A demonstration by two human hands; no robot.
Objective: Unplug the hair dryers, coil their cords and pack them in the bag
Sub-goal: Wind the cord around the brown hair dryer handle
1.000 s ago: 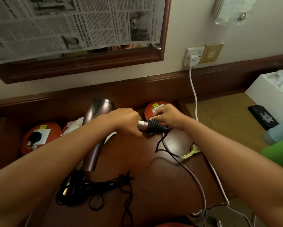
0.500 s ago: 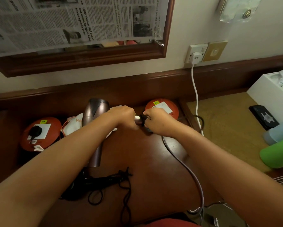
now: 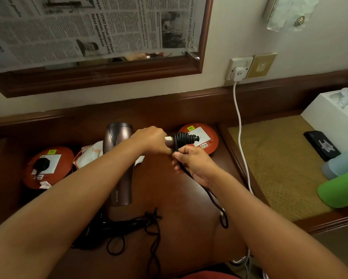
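A bronze-brown hair dryer (image 3: 119, 156) is held above the dark wooden desk, its barrel pointing toward me. My left hand (image 3: 151, 138) grips its handle. Several turns of black cord (image 3: 183, 138) are wound around the handle's end. My right hand (image 3: 191, 163) pinches the loose black cord just below those turns; the rest (image 3: 219, 206) trails down across the desk. A second, black hair dryer (image 3: 116, 226) lies near the front edge with its cord loosely tangled beside it. No bag is identifiable in view.
Two orange round extension reels sit at the back: one (image 3: 48, 168) with a black plug in it, another (image 3: 201, 137) behind my hands. A white charger (image 3: 238, 73) is plugged into the wall socket. A white box (image 3: 334, 115), black phone (image 3: 322, 144) and green bottle (image 3: 342, 190) stand right.
My right hand has come off the handle end and dropped lower, now holding the cord below the wound turns. The coil on the handle is exposed again.
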